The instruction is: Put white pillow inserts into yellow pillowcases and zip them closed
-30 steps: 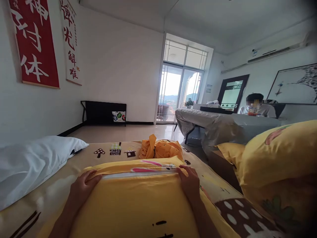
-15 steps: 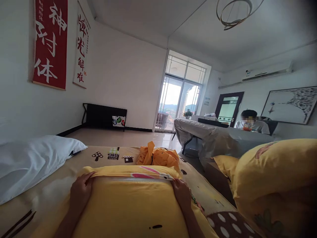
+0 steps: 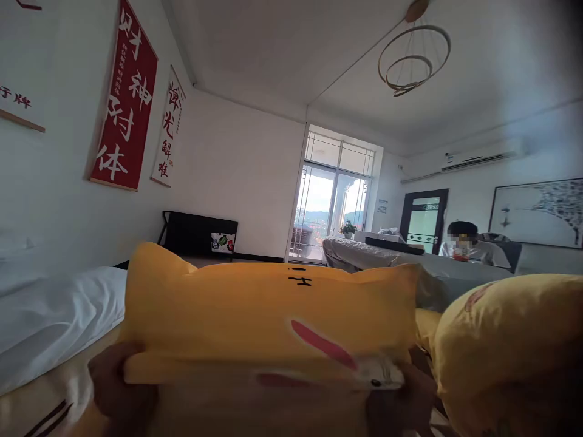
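Observation:
A yellow pillowcase (image 3: 255, 309) with a pink-eared rabbit print is held up before me, its two upper corners pointing upward. On its left edge my left hand (image 3: 121, 379) is closed, with cloth pinched in the fingers. My right hand (image 3: 405, 397) grips the opposite edge near the rabbit's face, dark and partly blurred. A fold of cloth runs across between both hands. Whatever lies inside the pillowcase is hidden.
A white pillow (image 3: 68, 321) lies at left on the patterned bedding (image 3: 50, 397). At right bulges a plump yellow pillow (image 3: 505, 328). Beyond are a plastic-covered table (image 3: 364, 252), where a person (image 3: 464, 243) sits, and a black folded frame (image 3: 195, 233) by the wall.
Both hands have raised the pillowcase from the bed, so its patterned face now stands upright and hides the orange cloth behind. The view has tilted upward.

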A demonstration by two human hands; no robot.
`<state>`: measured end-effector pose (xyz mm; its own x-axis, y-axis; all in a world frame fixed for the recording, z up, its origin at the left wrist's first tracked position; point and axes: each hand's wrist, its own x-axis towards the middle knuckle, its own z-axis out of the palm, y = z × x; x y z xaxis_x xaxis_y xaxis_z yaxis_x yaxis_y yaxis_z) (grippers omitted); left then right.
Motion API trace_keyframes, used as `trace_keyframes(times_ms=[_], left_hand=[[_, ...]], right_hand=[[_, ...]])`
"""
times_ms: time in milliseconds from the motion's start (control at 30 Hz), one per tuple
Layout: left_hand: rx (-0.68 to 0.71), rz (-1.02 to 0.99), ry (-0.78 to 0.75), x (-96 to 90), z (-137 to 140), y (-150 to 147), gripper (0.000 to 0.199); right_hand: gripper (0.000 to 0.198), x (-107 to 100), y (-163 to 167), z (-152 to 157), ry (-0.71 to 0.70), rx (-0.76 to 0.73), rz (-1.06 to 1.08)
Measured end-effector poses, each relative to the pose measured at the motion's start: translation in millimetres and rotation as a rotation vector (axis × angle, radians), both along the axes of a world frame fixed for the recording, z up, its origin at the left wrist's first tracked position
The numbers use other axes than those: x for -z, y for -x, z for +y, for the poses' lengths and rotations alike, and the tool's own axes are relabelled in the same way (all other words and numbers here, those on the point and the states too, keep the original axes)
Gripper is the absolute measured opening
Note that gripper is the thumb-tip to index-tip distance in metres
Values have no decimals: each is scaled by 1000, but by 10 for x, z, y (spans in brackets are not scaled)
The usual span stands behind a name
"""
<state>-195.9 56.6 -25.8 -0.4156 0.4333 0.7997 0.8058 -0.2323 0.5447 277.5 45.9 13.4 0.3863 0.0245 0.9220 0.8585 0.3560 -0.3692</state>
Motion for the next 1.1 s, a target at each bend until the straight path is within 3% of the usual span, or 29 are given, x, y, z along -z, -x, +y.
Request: trace_keyframes(times_ms=[100, 200, 300, 367, 500, 600, 700, 767, 867, 967, 1100], left_hand=[[48, 63, 15, 21, 204, -124, 24], [156, 121, 193, 155, 393, -257, 29], [149, 96, 240, 282, 484, -269, 33], [150, 125, 213, 272, 481, -214, 35], [171, 251, 170, 72, 368, -82, 32], [195, 326, 152, -62, 279, -60, 21], [199, 445, 7, -128, 213, -144, 27], [204, 525, -88, -163, 159, -255, 33], [254, 562, -139, -204, 78, -449, 35], [320, 510, -130, -177, 67, -584, 32], [261, 465, 9, -70, 175, -601, 30]], right_hand=[[33, 285, 76, 330, 221, 17, -45], [33, 687, 244, 668, 451, -114, -50], [31, 899, 297, 806, 543, -206, 4], [28, 868, 258, 790, 499, -199, 10], [25, 561, 142, 641, 430, -138, 20], [22, 310, 77, 526, 558, -169, -78], [18, 133, 44, 422, 695, -196, -209], [15, 54, 51, 350, 661, -158, -251], [12, -17, 109, 257, 455, -70, -257], [10, -22, 196, 224, 322, -108, -200], [26, 35, 321, 263, 445, -291, -40]])
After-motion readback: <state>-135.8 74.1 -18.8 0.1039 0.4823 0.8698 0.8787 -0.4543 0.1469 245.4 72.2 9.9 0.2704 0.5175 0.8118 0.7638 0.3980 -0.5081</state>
